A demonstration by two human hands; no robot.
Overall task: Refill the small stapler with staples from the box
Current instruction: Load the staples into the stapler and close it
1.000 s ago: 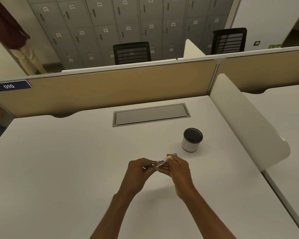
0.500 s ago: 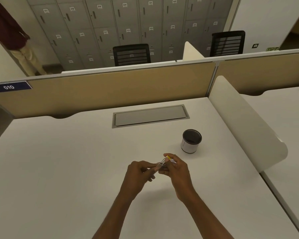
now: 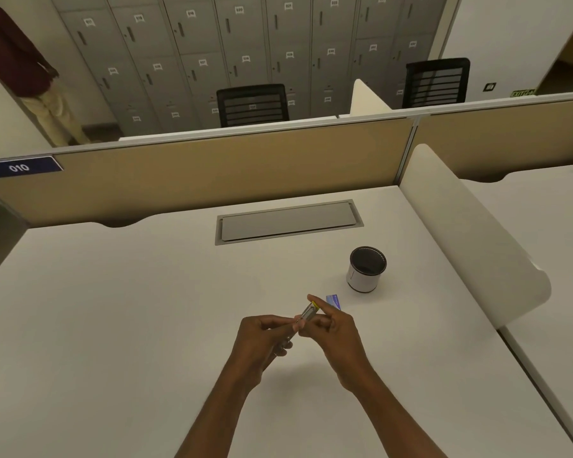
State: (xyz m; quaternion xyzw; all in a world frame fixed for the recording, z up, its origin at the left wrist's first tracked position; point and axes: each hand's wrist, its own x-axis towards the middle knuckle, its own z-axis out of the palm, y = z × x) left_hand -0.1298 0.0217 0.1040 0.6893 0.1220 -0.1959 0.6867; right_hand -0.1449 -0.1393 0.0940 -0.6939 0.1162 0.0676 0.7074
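The left hand (image 3: 265,338) and right hand (image 3: 335,332) meet over the white desk (image 3: 113,325). Both pinch the small stapler (image 3: 308,314), which tips up toward 1 o'clock. The blue staple box (image 3: 334,301) lies at 1 o'clock just past the right fingers, near a cup (image 3: 366,271).

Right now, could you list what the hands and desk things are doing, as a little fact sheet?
left hand: grips the stapler at its near end
right hand: holds its far part, forefinger stretched beside the yellow tip
stapler: held above the desk, tilted away to the right
staple box: blue, on the desk just beyond the right hand
cup: upright, white, dark inside, beyond the box
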